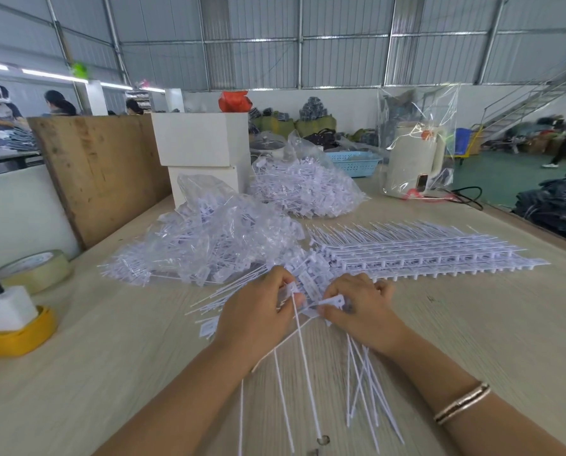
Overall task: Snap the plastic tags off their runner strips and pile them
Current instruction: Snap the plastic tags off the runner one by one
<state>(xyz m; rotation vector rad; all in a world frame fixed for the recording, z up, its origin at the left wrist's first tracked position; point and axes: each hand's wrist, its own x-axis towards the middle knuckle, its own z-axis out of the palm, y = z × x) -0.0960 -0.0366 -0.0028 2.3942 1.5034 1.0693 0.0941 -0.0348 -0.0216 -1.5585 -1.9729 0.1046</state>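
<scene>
Two hands at work: left hand and right hand meet over the wooden table, just near-side of the runner stack.
Left fingers: curled round a small tag head and the thin tails running back toward the camera.
Right fingers: thumb and forefinger pinch a flat white tag; the other fingers are curled beneath, and what they hold I cannot tell.
Task's thing, location: loose tags fan out under both wrists, near-side of the runner stack; unbroken strips lie in the stack itself.
Finished piles: clear bag of tags to the left of the runner stack, a second bag beyond it.
Handling, judged: tags look very light, thin and springy; tails flex easily, heads stiffer. Best hold is on the flat head close to the runner joint, so the snap comes at the neck and the tail does not bend. Smooth plastic, likely slippery in bunches.
Edges: table's right edge runs just beyond the runner stack's far right end; tape rolls and a white block sit well left of it.
Open room: bare tabletop on the near side of the runner stack, either side of the forearms, enough to sweep tags left toward the bag.
</scene>
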